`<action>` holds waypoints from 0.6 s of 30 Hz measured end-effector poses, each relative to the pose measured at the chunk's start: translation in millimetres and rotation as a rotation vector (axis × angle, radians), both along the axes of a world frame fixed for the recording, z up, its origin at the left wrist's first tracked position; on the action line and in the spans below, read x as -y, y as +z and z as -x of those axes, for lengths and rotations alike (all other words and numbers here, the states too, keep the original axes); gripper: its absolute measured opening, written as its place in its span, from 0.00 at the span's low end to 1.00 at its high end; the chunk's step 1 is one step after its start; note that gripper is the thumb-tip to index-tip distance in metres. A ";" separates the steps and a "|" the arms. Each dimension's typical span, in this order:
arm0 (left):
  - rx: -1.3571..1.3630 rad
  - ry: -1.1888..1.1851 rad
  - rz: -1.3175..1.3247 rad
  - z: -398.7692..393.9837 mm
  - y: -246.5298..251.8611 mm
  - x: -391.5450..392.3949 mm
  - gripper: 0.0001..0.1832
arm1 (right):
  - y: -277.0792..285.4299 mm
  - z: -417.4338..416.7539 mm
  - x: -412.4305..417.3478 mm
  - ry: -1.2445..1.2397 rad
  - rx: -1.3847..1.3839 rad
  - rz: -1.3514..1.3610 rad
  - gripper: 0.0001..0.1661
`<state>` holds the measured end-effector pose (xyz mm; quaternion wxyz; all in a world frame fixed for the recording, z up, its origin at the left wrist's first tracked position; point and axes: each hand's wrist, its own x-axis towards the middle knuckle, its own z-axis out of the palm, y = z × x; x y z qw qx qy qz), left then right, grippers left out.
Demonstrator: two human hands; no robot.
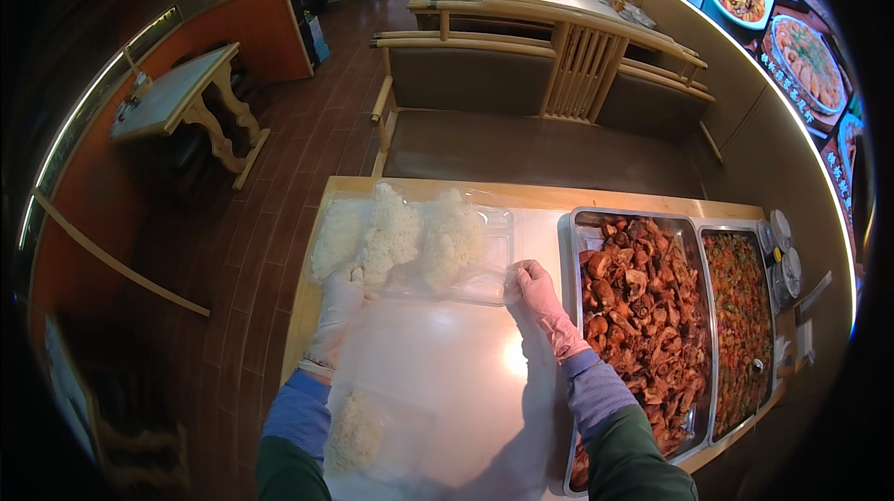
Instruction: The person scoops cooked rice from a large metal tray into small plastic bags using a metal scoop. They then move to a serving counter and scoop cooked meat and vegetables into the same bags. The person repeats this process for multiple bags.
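Note:
Rice-filled clear plastic containers stand side by side at the far left of the table. My right hand [538,288], in a pink glove, pinches the near right corner of the rightmost clear plastic container [499,249]. My left hand [342,309], in a whitish glove, has its fingertips at the near left edge of these containers, partly blurred into the pale plastic. White rice [455,232] is heaped in the right container, with more rice [390,225] beside it and a flatter portion [340,235] at the far left. Another clear container with rice [356,431] sits near me at left.
On the right, a deep metal tray [574,270] holds browned meat pieces [642,305]. Beside it is a metal tray of chopped vegetables [737,319] with a utensil. Round lidded tubs [789,270] stand by the wall. A padded bench [538,148] lies beyond the table [447,354].

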<state>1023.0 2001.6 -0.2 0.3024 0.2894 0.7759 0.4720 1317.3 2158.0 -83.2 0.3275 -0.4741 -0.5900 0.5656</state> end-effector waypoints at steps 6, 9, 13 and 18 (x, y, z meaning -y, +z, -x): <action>0.028 -0.008 0.069 9.8 -6.9 3.8 0.15 | -14.9 9.2 -7.9 0.003 0.125 0.039 0.12; 0.023 -0.023 0.063 8.3 -6.1 5.8 0.16 | -9.7 8.6 -5.7 -0.020 0.198 0.044 0.14; 0.052 0.013 0.118 -1.6 16.9 18.0 0.15 | 3.5 8.9 -0.4 -0.078 0.405 -0.056 0.18; 0.080 0.079 0.034 -1.9 32.3 72.9 0.16 | 62.6 -15.1 21.9 -0.170 0.693 -0.328 0.16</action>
